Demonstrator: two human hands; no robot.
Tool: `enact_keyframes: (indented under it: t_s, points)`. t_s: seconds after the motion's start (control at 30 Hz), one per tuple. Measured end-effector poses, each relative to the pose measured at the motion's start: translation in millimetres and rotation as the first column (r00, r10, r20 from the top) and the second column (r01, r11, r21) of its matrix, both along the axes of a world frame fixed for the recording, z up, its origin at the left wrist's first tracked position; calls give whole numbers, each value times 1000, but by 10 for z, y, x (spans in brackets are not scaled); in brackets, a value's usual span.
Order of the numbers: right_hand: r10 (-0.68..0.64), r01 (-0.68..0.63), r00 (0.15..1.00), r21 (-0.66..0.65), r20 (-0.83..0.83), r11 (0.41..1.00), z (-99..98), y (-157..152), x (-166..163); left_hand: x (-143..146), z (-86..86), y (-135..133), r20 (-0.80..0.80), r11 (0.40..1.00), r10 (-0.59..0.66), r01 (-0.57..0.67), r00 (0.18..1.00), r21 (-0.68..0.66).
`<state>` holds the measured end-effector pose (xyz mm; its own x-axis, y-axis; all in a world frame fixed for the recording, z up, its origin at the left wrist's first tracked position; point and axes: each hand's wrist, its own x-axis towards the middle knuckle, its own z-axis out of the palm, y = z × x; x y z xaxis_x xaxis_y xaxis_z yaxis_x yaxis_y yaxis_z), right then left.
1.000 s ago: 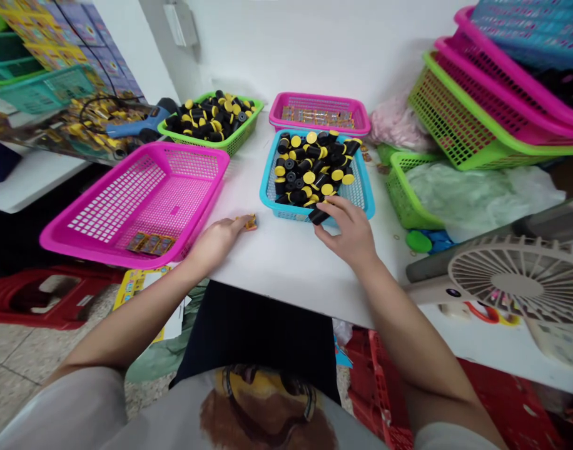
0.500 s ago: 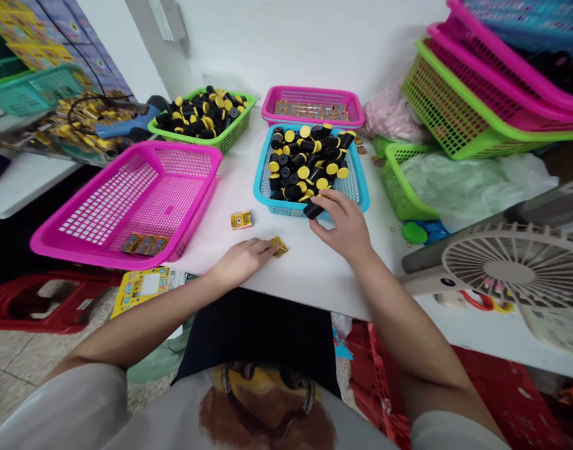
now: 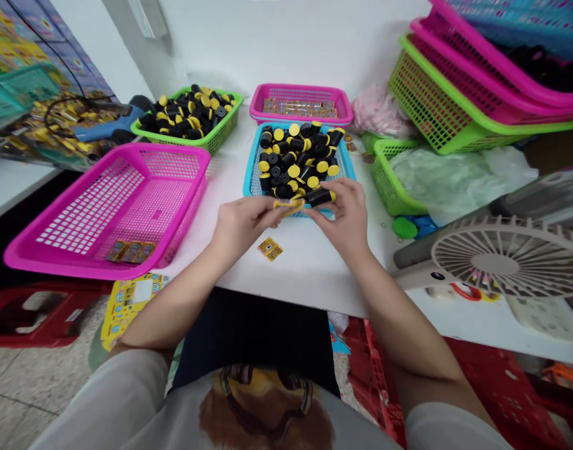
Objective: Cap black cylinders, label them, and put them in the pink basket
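Note:
My left hand (image 3: 242, 226) is closed, pinching a small yellow printed label (image 3: 289, 205) between thumb and fingers. My right hand (image 3: 346, 215) grips a black cylinder with a yellow cap (image 3: 318, 197), tilted nearly level, its dark end towards the label. Both hands hover at the front rim of a blue basket (image 3: 249, 181), which is heaped with similar black cylinders (image 3: 293, 159). Below them, another yellow printed label (image 3: 270, 249) lies flat on the white table (image 3: 305, 275). Whether the label and the held cylinder touch is hard to make out.
A pink basket (image 3: 192, 187) holding a few labels stands left. Behind are a green basket (image 3: 225, 134) of cylinders and a pink basket (image 3: 301, 94). Stacked baskets (image 3: 418, 94), a green basket with plastic bags (image 3: 385, 181) and a fan (image 3: 495, 262) crowd the right.
My left hand has risen from the table and now holds a yellow label near the blue basket. My right hand has turned the cylinder so its yellow cap shows. The view has shifted slightly.

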<state>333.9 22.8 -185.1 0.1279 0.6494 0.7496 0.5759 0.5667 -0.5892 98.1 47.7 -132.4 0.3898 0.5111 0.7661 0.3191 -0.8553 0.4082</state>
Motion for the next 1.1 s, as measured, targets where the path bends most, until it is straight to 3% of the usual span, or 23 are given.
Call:
enact_keyframes:
  t_s: [0.1,0.23,0.4,0.6,0.97,1.1]
  points:
    - [57,-68,969,-38,-239,997,40,18,22,257,35,213,-10,996,-49,48,999,-79]
    - [129,-155,909,-35,-397,987,116,7,54,368,-120,309,40,992,-93,96,995,-76]
    - [129,-154,895,-25,-427,988,148,-70,-3,343,-325,224,112,963,-249,258,962,-75]
    - [142,-153,878,12,-456,988,173,-155,-84,395,-391,230,173,927,-310,338,935,-163]
    - [99,-95,936,30,-338,995,188,-178,-83,389,-391,180,240,862,-231,313,943,-399]
    - [50,-49,947,13,-318,999,166,-182,-73,392,-370,170,220,857,-225,301,949,-418]
